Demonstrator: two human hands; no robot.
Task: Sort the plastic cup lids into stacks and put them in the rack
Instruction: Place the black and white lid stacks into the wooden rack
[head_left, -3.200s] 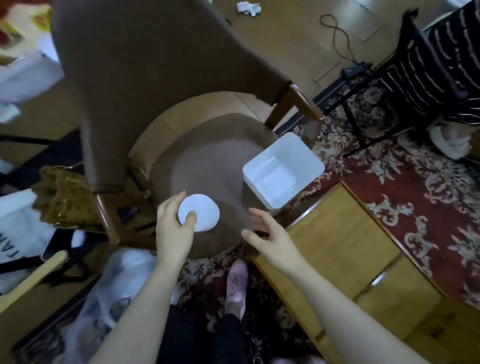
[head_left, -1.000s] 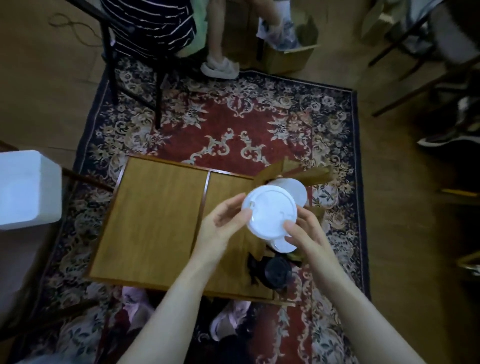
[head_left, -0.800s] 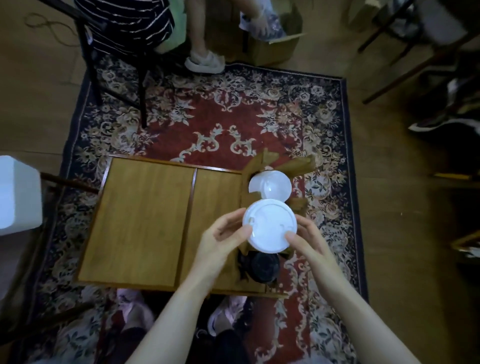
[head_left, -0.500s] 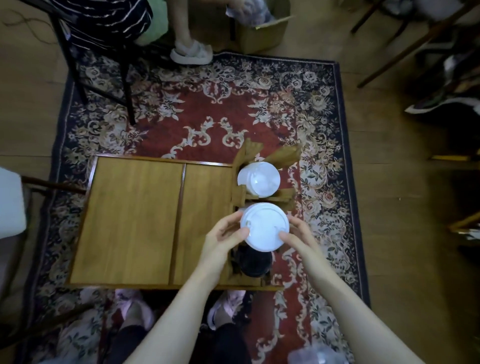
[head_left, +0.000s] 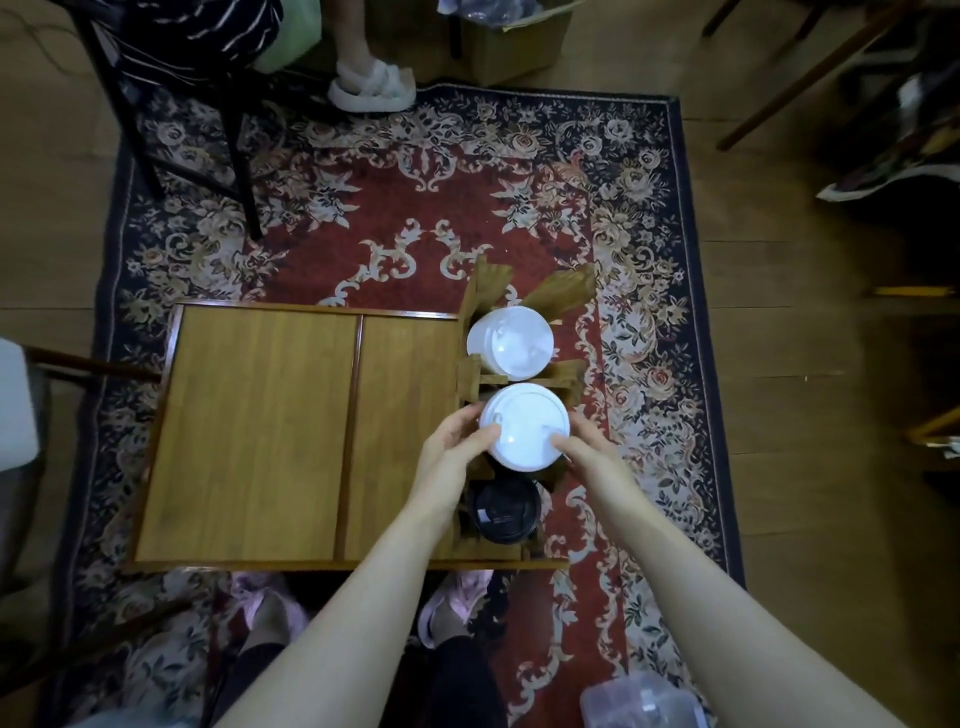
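Writing on the black lids (head_left: 503, 512) is a faint pale line, too small to read; no other label shows. Both hands hold one stack of white plastic cup lids (head_left: 524, 434) over the middle slot of the wooden rack (head_left: 470, 371). The left hand (head_left: 451, 457) grips its left edge, thumb lying on the top lid and fingers curled round the far side; the right hand (head_left: 584, 452) pinches the right edge, thumb tip on top. Both bare forearms reach up from the bottom of the view. The lids are round, smooth and glossy, with a raised rim. A second white stack (head_left: 510, 340) sits in the rack's far slot, and the black lids fill the near slot, just below the held stack. The rack stands at the right end of the brown wood-grain surface (head_left: 260, 431), which rests on a red floral rug (head_left: 363, 218).
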